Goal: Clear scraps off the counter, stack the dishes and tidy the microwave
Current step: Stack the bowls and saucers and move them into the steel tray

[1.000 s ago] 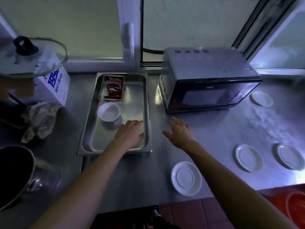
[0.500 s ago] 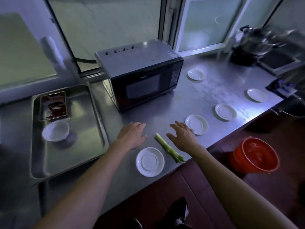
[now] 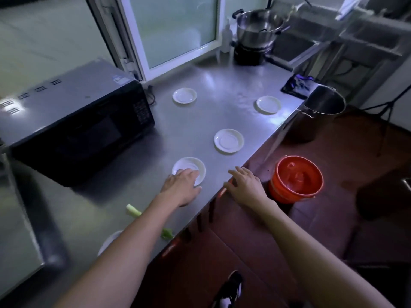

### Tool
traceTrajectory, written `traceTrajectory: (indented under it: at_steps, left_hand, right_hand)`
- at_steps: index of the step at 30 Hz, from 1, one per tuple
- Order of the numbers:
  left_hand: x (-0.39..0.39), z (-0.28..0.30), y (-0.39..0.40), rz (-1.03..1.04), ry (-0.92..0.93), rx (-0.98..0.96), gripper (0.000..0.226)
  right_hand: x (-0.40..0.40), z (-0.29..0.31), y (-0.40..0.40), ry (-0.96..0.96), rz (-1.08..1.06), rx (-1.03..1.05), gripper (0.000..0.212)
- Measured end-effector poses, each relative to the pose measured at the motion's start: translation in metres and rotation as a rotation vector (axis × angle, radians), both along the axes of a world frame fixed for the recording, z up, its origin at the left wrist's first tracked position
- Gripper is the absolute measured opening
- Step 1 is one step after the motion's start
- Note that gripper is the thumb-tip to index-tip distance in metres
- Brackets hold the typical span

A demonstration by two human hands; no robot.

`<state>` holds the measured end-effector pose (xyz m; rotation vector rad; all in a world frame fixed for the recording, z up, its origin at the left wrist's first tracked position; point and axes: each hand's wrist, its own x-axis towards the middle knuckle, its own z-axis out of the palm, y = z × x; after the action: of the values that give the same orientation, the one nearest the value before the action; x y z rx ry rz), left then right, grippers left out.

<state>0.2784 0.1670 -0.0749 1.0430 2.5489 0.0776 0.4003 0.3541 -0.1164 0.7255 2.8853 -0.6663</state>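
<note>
Several small white saucers lie on the steel counter [image 3: 218, 85]. My left hand [image 3: 181, 187] is open, palm down, its fingers over the near rim of the closest saucer [image 3: 193, 166]. My right hand [image 3: 244, 183] hovers open at the counter's front edge, holding nothing. Other saucers sit further along: one in the middle [image 3: 229, 141], one at the back [image 3: 184, 95], one at the far right [image 3: 268, 104]. A green scallion scrap [image 3: 133, 211] lies partly hidden under my left forearm, and another saucer [image 3: 109, 241] peeks out below it. The black microwave [image 3: 77, 125] stands closed at the left.
An orange bucket [image 3: 295, 178] stands on the floor below the counter edge, beside a tall steel pot [image 3: 320, 114]. A steel pot on a burner [image 3: 255, 36] and a bottle [image 3: 225, 38] sit at the back. A dark cloth [image 3: 298, 85] lies at the counter's far end.
My view has swung right along the counter, away from the steel tray. Both hands have moved right past the scallion; my left hand now reaches over a saucer.
</note>
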Motion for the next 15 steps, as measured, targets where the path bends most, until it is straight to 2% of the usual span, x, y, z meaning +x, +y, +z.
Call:
traceTrajectory:
  at_steps: [6, 15]
  left_hand:
    - [0.002, -0.001, 0.093, -0.074, -0.002, -0.026, 0.060]
    - [-0.017, -0.019, 0.162, -0.087, 0.009, -0.027, 0.057]
  right_hand:
    - [0.012, 0.001, 0.087, 0.031, -0.021, 0.009, 0.052]
    - [-0.006, -0.012, 0.152, 0.005, -0.011, 0.027, 0.052]
